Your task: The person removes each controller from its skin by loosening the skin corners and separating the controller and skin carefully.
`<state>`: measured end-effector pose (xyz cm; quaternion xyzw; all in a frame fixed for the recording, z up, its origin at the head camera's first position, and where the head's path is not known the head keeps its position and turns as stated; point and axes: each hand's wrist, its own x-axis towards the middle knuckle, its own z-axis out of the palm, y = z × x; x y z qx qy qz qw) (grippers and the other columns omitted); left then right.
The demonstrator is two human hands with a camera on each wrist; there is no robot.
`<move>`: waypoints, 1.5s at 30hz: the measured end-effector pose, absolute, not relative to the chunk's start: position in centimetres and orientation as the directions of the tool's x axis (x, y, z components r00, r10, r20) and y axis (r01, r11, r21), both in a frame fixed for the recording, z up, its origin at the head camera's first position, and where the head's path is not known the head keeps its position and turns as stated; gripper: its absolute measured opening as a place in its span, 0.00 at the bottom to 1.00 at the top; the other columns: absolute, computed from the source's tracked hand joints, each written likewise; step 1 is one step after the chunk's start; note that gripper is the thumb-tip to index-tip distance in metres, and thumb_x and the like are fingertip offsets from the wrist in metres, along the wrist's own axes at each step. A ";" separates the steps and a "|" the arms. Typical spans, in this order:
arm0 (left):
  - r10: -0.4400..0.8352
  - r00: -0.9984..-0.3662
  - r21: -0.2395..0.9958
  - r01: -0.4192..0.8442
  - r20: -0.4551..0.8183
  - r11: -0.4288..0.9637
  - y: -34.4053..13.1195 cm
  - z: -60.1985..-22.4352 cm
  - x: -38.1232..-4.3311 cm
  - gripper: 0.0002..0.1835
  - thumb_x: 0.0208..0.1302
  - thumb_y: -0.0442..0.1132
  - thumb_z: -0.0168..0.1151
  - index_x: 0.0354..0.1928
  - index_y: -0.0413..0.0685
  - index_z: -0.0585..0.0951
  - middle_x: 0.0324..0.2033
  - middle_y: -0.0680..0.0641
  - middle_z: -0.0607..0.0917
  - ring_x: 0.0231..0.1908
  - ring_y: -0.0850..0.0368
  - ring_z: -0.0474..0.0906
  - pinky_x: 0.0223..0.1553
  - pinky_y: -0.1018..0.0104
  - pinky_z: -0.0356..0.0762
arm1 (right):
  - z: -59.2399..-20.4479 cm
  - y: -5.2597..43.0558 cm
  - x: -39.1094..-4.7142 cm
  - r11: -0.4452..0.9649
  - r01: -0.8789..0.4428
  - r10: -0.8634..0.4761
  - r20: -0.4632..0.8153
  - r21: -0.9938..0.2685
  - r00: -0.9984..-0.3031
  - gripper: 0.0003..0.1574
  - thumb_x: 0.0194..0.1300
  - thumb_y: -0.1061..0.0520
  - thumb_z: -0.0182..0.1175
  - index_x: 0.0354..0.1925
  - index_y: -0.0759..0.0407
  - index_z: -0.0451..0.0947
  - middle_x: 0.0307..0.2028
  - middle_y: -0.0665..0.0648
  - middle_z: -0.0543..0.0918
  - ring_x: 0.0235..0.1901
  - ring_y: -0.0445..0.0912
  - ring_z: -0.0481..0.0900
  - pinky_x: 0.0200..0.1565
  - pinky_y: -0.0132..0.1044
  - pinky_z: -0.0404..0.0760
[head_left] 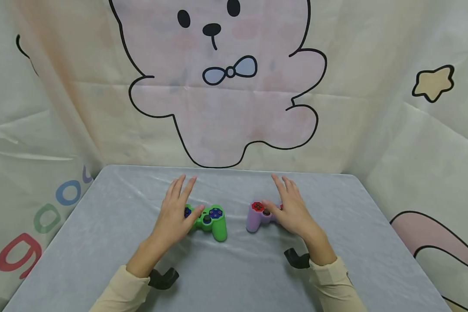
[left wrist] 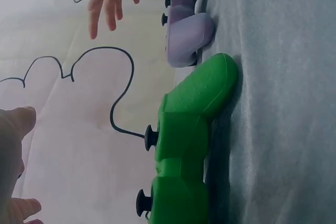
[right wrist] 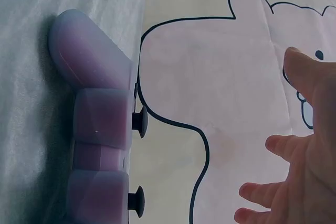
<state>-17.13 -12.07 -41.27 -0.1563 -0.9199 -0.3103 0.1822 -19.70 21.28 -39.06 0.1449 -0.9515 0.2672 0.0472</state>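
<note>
A green game controller (head_left: 219,227) with blue button pads lies on the cloth-covered table. Above its left part hovers my left hand (head_left: 175,214), fingers spread and straight; the left wrist view shows a gap between hand and controller. To the right lies a purple game controller (head_left: 254,219) with red button pads, its right part hidden under my right hand (head_left: 294,210). That hand is also spread, and the right wrist view has it apart from the purple controller (right wrist: 102,119). Black thumbsticks (left wrist: 151,137) stand up from the green controller. Neither hand holds anything.
The table (head_left: 234,277) wears a pale blue-grey cloth. Behind it hangs a curtain (head_left: 347,121) with a cartoon bear, and printed curtains flank both sides. A black curved piece (head_left: 164,278) sits at the left wrist, another black piece (head_left: 297,258) at the right.
</note>
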 end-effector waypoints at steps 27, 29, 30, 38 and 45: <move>0.250 -0.934 0.826 0.346 0.257 0.444 -10.1 -41.6 -16.4 0.31 0.75 0.44 0.58 0.76 0.54 0.64 0.69 0.44 0.75 0.67 0.42 0.72 0.61 0.45 0.76 | -39.1 21.9 -20.4 0.809 -0.293 -0.257 0.141 -0.509 -0.956 0.45 0.73 0.41 0.58 0.77 0.56 0.56 0.76 0.74 0.53 0.76 0.69 0.49 0.69 0.73 0.57; 0.251 -0.934 0.829 0.343 0.253 0.442 -10.0 -41.7 -16.4 0.30 0.75 0.44 0.58 0.76 0.54 0.65 0.69 0.45 0.75 0.67 0.44 0.73 0.61 0.46 0.76 | -39.5 21.9 -20.6 0.806 -0.290 -0.261 0.130 -0.515 -0.957 0.44 0.73 0.41 0.58 0.77 0.56 0.56 0.76 0.74 0.53 0.76 0.70 0.49 0.69 0.73 0.57; 0.251 -0.935 0.830 0.342 0.251 0.441 -10.0 -41.8 -16.4 0.30 0.75 0.45 0.58 0.75 0.54 0.66 0.69 0.45 0.75 0.66 0.44 0.73 0.61 0.47 0.76 | -39.7 21.9 -20.7 0.804 -0.289 -0.265 0.121 -0.520 -0.957 0.44 0.74 0.42 0.58 0.77 0.57 0.56 0.77 0.74 0.53 0.76 0.70 0.49 0.69 0.74 0.57; 0.282 -0.933 0.848 0.328 0.223 0.416 -8.9 -41.9 -16.8 0.26 0.75 0.43 0.58 0.72 0.52 0.70 0.69 0.47 0.75 0.65 0.43 0.74 0.60 0.47 0.76 | -40.4 22.6 -21.0 0.764 -0.325 -0.302 0.137 -0.558 -0.943 0.42 0.74 0.44 0.58 0.77 0.59 0.57 0.74 0.71 0.60 0.74 0.70 0.54 0.69 0.72 0.58; 0.297 -0.935 0.855 0.308 0.192 0.417 -7.3 -42.4 -17.1 0.25 0.75 0.43 0.59 0.71 0.54 0.71 0.65 0.45 0.79 0.61 0.45 0.78 0.58 0.48 0.78 | -41.2 23.7 -20.6 0.776 -0.308 -0.298 0.109 -0.551 -0.948 0.42 0.74 0.43 0.57 0.75 0.62 0.59 0.70 0.72 0.67 0.71 0.69 0.60 0.67 0.70 0.62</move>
